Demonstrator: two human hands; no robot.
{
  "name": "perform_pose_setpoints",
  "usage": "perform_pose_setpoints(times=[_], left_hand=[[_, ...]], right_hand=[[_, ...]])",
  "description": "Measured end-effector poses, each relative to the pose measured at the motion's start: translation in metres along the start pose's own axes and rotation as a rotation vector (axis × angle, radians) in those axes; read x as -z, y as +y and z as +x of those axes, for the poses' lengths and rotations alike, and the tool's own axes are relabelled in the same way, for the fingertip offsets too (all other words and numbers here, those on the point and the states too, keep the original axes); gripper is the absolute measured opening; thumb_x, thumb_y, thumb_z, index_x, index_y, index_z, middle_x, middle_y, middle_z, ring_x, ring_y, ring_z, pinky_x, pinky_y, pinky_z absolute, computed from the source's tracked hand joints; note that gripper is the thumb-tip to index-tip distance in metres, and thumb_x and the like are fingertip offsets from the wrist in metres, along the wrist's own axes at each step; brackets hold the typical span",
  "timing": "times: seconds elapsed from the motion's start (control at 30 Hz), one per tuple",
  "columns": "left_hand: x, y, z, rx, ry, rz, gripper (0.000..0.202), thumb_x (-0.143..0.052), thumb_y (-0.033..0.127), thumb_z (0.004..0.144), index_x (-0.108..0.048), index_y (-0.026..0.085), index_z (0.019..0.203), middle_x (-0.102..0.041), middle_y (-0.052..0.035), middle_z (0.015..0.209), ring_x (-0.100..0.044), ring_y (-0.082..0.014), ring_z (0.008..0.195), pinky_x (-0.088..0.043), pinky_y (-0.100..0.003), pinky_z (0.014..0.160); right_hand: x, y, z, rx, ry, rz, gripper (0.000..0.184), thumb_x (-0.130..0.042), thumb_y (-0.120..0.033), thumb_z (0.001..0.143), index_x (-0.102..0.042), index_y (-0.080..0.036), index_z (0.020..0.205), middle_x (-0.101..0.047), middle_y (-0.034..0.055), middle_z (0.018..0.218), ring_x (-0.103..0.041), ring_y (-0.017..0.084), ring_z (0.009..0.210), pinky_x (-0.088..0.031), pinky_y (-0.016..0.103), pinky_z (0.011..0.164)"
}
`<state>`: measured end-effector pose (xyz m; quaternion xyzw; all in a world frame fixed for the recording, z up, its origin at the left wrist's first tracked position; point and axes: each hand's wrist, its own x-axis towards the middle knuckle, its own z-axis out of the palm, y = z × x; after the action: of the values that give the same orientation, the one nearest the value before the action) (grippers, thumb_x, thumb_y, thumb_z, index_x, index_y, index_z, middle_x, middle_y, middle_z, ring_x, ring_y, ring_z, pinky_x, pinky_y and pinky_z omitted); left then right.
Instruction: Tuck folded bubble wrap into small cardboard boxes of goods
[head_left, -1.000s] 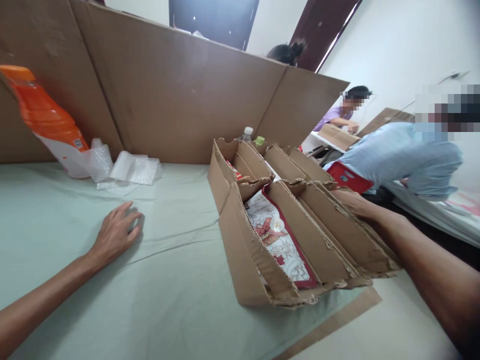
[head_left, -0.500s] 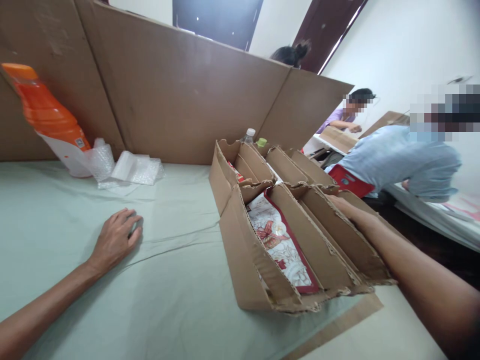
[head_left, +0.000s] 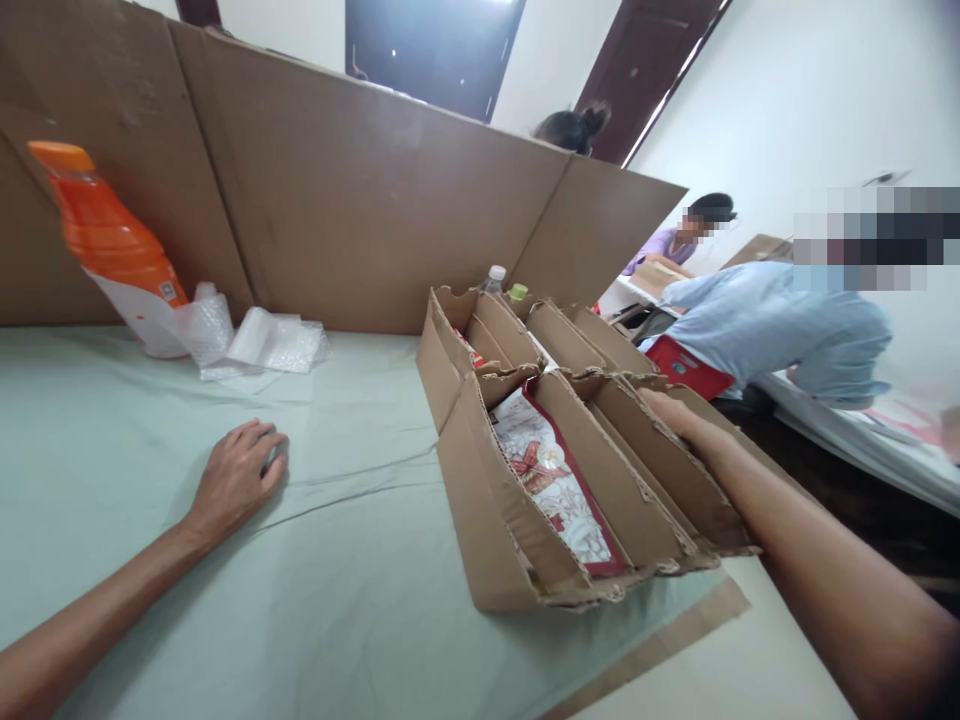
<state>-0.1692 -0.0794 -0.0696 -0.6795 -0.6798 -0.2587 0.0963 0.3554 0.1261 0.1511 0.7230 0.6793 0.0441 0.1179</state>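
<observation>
My left hand (head_left: pixel 238 475) rests palm down on the pale green cloth (head_left: pixel 337 560), thumb apart from loosely bent fingers, holding nothing. At the right, my right hand (head_left: pixel 667 410) reaches into a rear-right compartment of the divided cardboard box (head_left: pixel 480 500). Its fingers are hidden behind the cardboard walls, so what they touch does not show. A white packet with a red border and floral print (head_left: pixel 551 470) stands in a front compartment of the box. Something red and white (head_left: pixel 469 347) shows in the compartment behind it.
An orange bottle (head_left: pixel 124 255) leans at the back left, beside bubble wrap (head_left: pixel 274 340). A tall cardboard partition (head_left: pixel 360 190) runs along the back. Behind the box are bottles with a white cap (head_left: pixel 496 272) and a green cap (head_left: pixel 517 291). Other people sit beyond, one in light blue (head_left: pixel 787 320).
The view has shifted slightly, so the bottle sits a little farther right and the box's right side a little farther left. Both hands keep nearly the same places.
</observation>
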Motion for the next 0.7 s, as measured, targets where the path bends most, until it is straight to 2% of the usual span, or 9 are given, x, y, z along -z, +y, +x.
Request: perform_pose_setpoints(times=[0.13,0.23,0.3,0.37,0.4,0.47,0.57,0.63,0.7], left_hand=[[0.009,0.005,0.005,0.011,0.048,-0.06,0.035,-0.043,0.035,0.088,-0.067,0.017,0.104,-0.067,-0.0182,0.12,-0.058,-0.0362,0.12,-0.047,-0.055,0.102],[0.041,0.048,0.022,-0.06,0.163,-0.145,0.039,-0.049,0.038,0.09,-0.058,0.02,0.123,-0.057,-0.0171,0.136,-0.058,-0.0346,0.123,-0.048,-0.053,0.103],[0.072,0.097,0.041,-0.157,0.28,-0.246,0.052,-0.058,0.037,0.09,-0.045,0.025,0.139,-0.043,-0.0149,0.152,-0.047,-0.0359,0.137,-0.043,-0.054,0.11],[0.099,0.15,0.061,-0.277,0.378,-0.34,0.073,-0.065,0.041,0.087,-0.029,0.031,0.149,-0.029,-0.0127,0.162,-0.034,-0.0383,0.147,-0.04,-0.057,0.113],[0.108,0.173,0.071,-0.329,0.413,-0.393,0.081,-0.068,0.044,0.085,-0.023,0.03,0.152,-0.025,-0.0141,0.163,-0.031,-0.0395,0.148,-0.038,-0.058,0.113],[0.116,0.205,0.087,-0.371,0.41,-0.487,0.076,-0.064,0.035,0.088,-0.025,0.026,0.152,-0.038,-0.0147,0.158,-0.041,-0.0352,0.144,-0.042,-0.052,0.111],[0.104,0.204,0.096,-0.26,0.232,-0.603,0.046,-0.049,0.016,0.09,-0.051,0.022,0.136,-0.07,-0.0075,0.125,-0.068,-0.0222,0.11,-0.054,-0.033,0.092],[0.087,0.177,0.09,-0.093,0.091,-0.585,0.036,-0.048,0.018,0.089,-0.063,0.021,0.121,-0.076,-0.0034,0.102,-0.072,-0.0196,0.088,-0.055,-0.027,0.077],[0.067,0.143,0.078,0.058,-0.01,-0.486,0.03,-0.049,0.024,0.087,-0.067,0.02,0.111,-0.074,-0.0013,0.084,-0.069,-0.0197,0.074,-0.053,-0.027,0.066]], right_hand=[[0.039,0.002,-0.027,-0.176,0.125,-0.004,0.031,-0.046,-0.026,0.1,-0.073,-0.011,0.102,-0.072,0.0208,0.11,-0.068,0.036,0.108,-0.052,0.043,0.087],[0.071,-0.005,-0.07,-0.155,0.436,0.071,0.04,-0.037,-0.029,0.101,-0.072,-0.012,0.111,-0.069,0.021,0.124,-0.062,0.036,0.121,-0.047,0.042,0.097],[0.085,-0.027,-0.107,0.064,0.811,0.285,0.034,-0.045,-0.031,0.097,-0.074,-0.016,0.104,-0.073,0.0167,0.117,-0.065,0.031,0.116,-0.047,0.038,0.098],[0.093,-0.064,-0.144,0.37,0.999,0.545,0.025,-0.052,-0.032,0.095,-0.075,-0.021,0.091,-0.076,0.0088,0.101,-0.069,0.025,0.099,-0.051,0.036,0.091],[0.094,-0.083,-0.158,0.539,0.977,0.67,0.022,-0.055,-0.03,0.094,-0.074,-0.024,0.087,-0.076,0.0044,0.095,-0.07,0.022,0.094,-0.052,0.035,0.088],[0.094,-0.115,-0.17,0.886,0.716,0.803,0.017,-0.059,-0.032,0.093,-0.075,-0.028,0.087,-0.076,-0.001,0.1,-0.07,0.019,0.094,-0.054,0.032,0.085],[0.093,-0.12,-0.136,0.921,0.575,0.887,0.018,-0.061,-0.037,0.094,-0.076,-0.028,0.096,-0.075,-0.0005,0.108,-0.068,0.018,0.101,-0.054,0.032,0.089],[0.091,-0.097,-0.084,0.618,0.664,0.914,0.025,-0.055,-0.034,0.098,-0.073,-0.021,0.108,-0.075,0.0042,0.105,-0.069,0.017,0.097,-0.055,0.03,0.087],[0.085,-0.067,-0.029,0.338,0.593,0.657,0.024,-0.056,-0.028,0.098,-0.07,-0.014,0.11,-0.074,0.0074,0.103,-0.068,0.017,0.09,-0.055,0.029,0.08]])
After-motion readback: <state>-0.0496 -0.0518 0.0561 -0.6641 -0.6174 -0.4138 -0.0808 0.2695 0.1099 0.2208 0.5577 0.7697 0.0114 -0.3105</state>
